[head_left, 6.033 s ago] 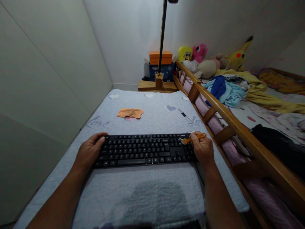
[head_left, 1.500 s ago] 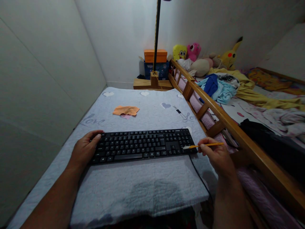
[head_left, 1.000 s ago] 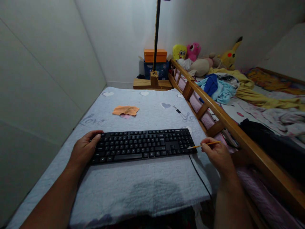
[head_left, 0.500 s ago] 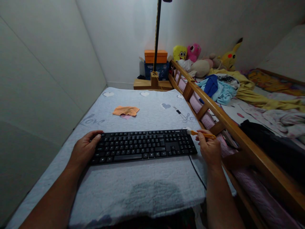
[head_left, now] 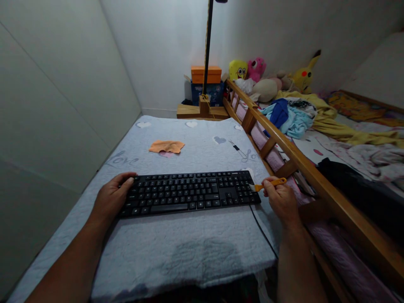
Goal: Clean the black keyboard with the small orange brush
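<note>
While the left hand point(head_left: 112, 195) grips the left end of the black keyboard point(head_left: 183, 191), with its thumb on top and its fingers around the far left corner, the right hand point(head_left: 280, 200) pinches an orange-handled brush point(head_left: 259, 187) between thumb and fingers. The two hands are well apart, one at each end of the keyboard. The brush lies nearly level, its handle pointing right and its pale bristles over the numeric keypad point(head_left: 243, 193); whether the tips touch the keys cannot be determined.

The keyboard lies flat on the quilted cover point(head_left: 176, 248), parallel to the near edge and set back from it. A black cable point(head_left: 262, 230) runs from below the keypad toward the near right corner of the cover.

Beyond the keyboard, an orange cloth point(head_left: 166, 146) lies left of centre, toward the far edge. A thin tool with a black collar point(head_left: 236, 147) lies near the right edge, with pale prongs at its far end. A wooden rail point(head_left: 296, 155) borders the right edge. Past the far edge, a dark pole point(head_left: 207, 50) rises from a wooden base point(head_left: 189, 111) in front of an orange box point(head_left: 206, 75) atop a blue box point(head_left: 216, 93).
</note>
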Available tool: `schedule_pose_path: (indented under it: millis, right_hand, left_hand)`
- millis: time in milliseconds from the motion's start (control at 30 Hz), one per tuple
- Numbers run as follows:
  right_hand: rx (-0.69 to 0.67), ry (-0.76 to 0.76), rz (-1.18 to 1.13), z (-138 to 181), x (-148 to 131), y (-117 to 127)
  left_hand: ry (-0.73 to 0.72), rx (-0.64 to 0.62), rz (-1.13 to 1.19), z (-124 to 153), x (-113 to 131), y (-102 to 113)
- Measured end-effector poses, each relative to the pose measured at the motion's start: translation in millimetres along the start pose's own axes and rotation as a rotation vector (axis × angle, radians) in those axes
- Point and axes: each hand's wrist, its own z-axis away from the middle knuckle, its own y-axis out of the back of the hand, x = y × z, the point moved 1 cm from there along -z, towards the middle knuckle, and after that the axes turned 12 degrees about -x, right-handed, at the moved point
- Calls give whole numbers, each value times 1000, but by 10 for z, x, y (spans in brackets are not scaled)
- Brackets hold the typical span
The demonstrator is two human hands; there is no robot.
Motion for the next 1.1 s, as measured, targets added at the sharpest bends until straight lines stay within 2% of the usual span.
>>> schedule_pose_path:
  millis: [333, 400, 467, 533, 633, 833, 1100]
  right_hand:
    - [-156, -36, -14, 105, -92, 231]
    - [-111, -31, -53, 69, -66, 260]
    - [-6, -22, -100, 3, -22, 247]
    - [99, -21, -156, -76, 36, 184]
    - [167, -49, -224, -172, 138, 36]
    - [192, -69, -278, -212, 286, -125]
    - [121, -68, -257, -184, 323, -79]
  left_hand:
    - [-22, 7, 10, 17, 18, 4]
    - [-21, 11, 6, 18, 21, 3]
    - [-29, 21, -2, 18, 25, 4]
    - [-38, 26, -5, 17, 24, 3]
    - [-46, 23, 7, 9, 9, -1]
    - [-40, 22, -12, -12, -26, 2]
    - [-28, 23, -24, -4, -17, -1]
